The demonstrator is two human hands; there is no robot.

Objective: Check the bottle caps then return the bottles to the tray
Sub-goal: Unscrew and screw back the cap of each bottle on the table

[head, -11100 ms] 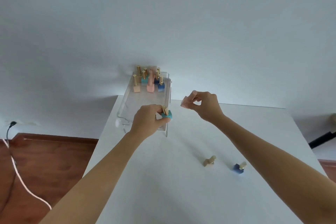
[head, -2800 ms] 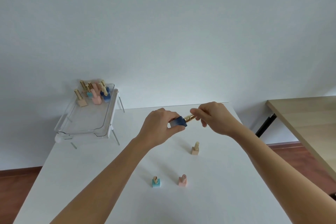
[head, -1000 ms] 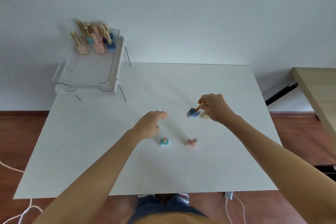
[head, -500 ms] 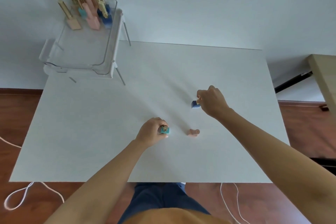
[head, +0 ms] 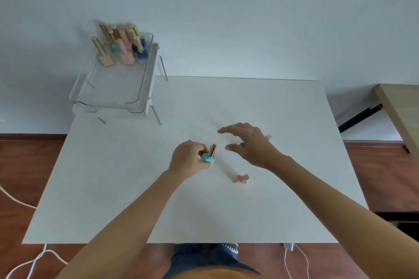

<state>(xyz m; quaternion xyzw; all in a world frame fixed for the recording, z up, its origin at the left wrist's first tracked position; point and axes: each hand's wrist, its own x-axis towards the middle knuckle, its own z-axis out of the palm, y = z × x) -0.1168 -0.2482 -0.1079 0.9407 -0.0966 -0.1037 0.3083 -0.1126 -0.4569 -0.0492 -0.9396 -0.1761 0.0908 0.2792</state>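
My left hand [head: 189, 161] grips a small teal bottle [head: 209, 157] with a gold cap, lifted a little above the white table [head: 127, 172]. My right hand [head: 247, 142] hovers open just to its right, fingers spread, holding nothing. A sliver of the dark blue bottle [head: 242, 144] shows under that hand, and the tip of a beige bottle [head: 268, 136] pokes out behind it. A pink bottle [head: 241, 179] stands on the table nearer to me. The clear tray [head: 145, 79] on thin legs stands at the table's far left corner and holds several gold-capped bottles [head: 123, 48] at its back.
A wooden table [head: 401, 108] stands off to the right with a dark leg. White cables [head: 27, 265] lie on the wood floor at the left and under the table's front edge.
My left hand has lifted the teal bottle off the table. My right hand has let go of the dark blue bottle and opened above it.
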